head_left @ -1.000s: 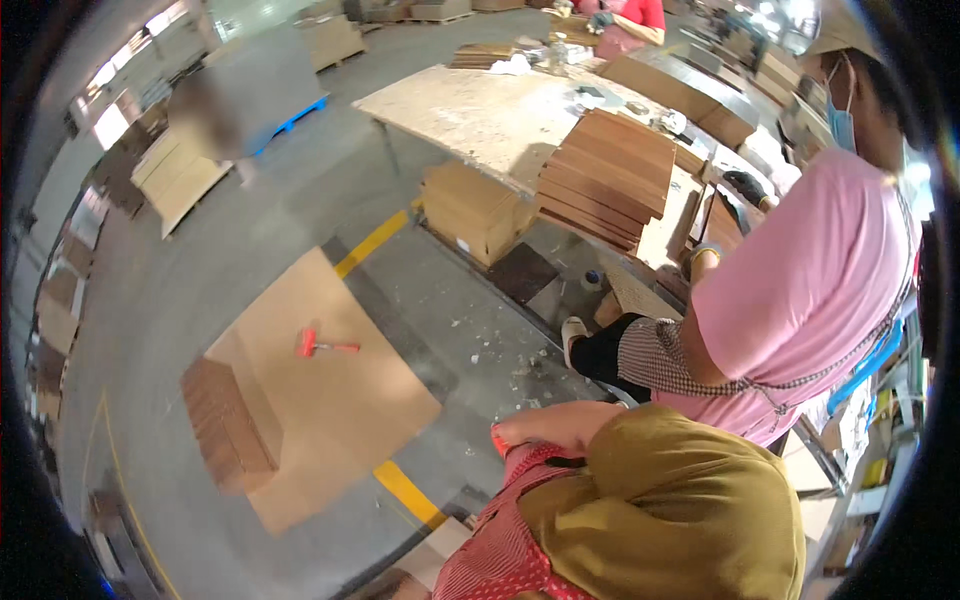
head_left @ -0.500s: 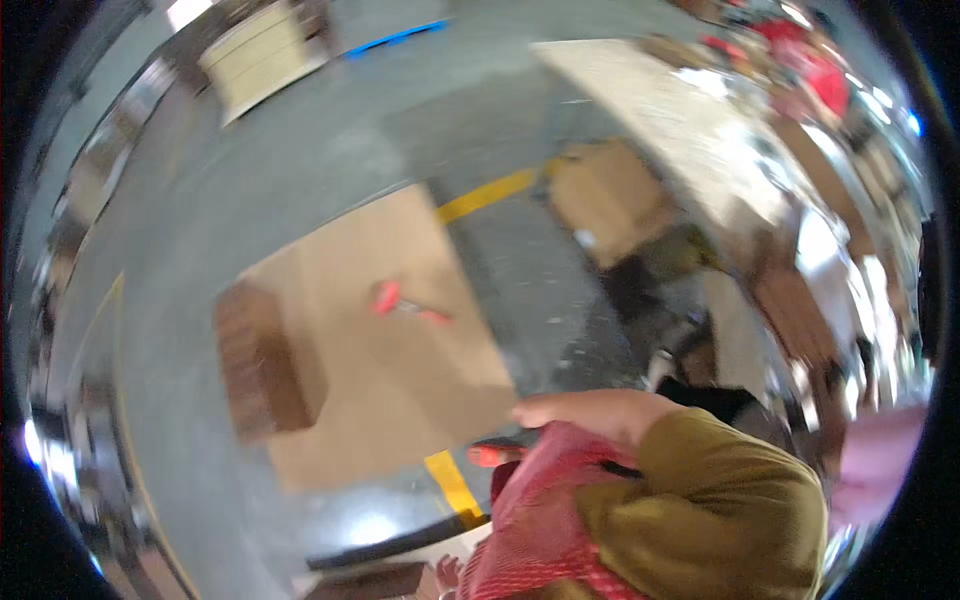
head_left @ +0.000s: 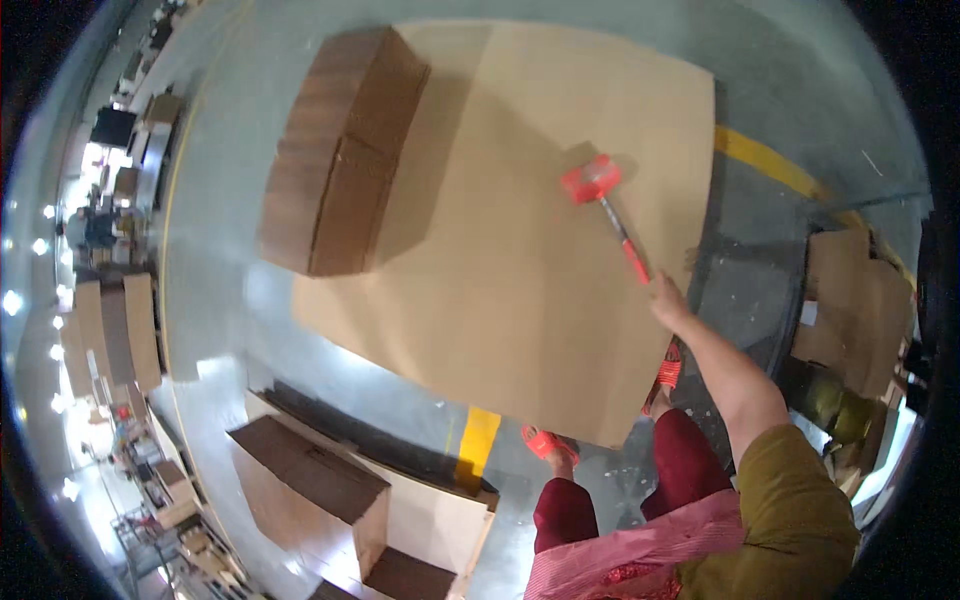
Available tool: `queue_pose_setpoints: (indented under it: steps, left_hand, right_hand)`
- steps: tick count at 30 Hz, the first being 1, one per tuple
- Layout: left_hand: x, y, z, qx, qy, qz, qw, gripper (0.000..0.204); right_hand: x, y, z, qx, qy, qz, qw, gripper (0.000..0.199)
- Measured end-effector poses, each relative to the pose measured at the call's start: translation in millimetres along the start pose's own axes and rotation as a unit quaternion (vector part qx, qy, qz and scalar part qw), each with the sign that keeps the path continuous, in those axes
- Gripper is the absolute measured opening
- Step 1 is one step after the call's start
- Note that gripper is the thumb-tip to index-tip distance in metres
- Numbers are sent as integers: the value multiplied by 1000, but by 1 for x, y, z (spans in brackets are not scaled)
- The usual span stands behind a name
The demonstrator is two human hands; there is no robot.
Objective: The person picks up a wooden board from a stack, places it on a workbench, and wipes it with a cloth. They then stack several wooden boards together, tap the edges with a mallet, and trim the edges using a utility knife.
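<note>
A grey factory floor [head_left: 225, 290] carries a broad tan cardboard sheet [head_left: 490, 290], with a long brown box [head_left: 340, 160] standing along its left side and a yellow floor stripe [head_left: 478, 445] showing past its near edge. Over the right part of the sheet is a red-headed mallet [head_left: 594, 183], though whether its head touches the cardboard is unclear; the right hand [head_left: 665, 300] has its fingers wrapped round the handle's end, while the left hand is out of view.
</note>
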State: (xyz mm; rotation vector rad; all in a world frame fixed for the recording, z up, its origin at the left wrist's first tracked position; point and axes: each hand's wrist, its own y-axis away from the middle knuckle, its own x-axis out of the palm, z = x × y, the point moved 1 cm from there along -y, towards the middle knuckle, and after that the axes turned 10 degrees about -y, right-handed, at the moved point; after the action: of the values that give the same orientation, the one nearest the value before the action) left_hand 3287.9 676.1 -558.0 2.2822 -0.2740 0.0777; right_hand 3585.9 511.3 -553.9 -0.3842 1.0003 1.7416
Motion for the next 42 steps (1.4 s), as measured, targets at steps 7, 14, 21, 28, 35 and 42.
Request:
queue_pose_setpoints:
  steps: [7, 14, 21, 28, 35, 42]
  left_hand:
    - [-52, -63, 64, -16, 55, -40, 998, 26]
    - [-104, -82, 31, 204, -135, -96, 965, 26]
    - [-341, 224, -54, -198, -373, 5, 906, 27]
    - [-485, 358, -47, -242, -187, -42, 951, 23]
    - [-465, 317, -184, -201, -370, -75, 904, 31]
    - [-491, 317, -238, -170, -285, -170, 928, 19]
  right_hand:
    - [61, -95, -85, 35, 80, 32, 996, 62]
    - [99, -44, 27, -16, -125, 44, 991, 29]
    - [39, 140, 1, 323, -240, 120, 908, 18]
    - [11, 82, 82, 479, -529, 250, 654, 17]
    - [-65, 310, 220, 348, -156, 323, 866, 16]
    - [-13, 437, 356, 411, -120, 479, 766, 12]
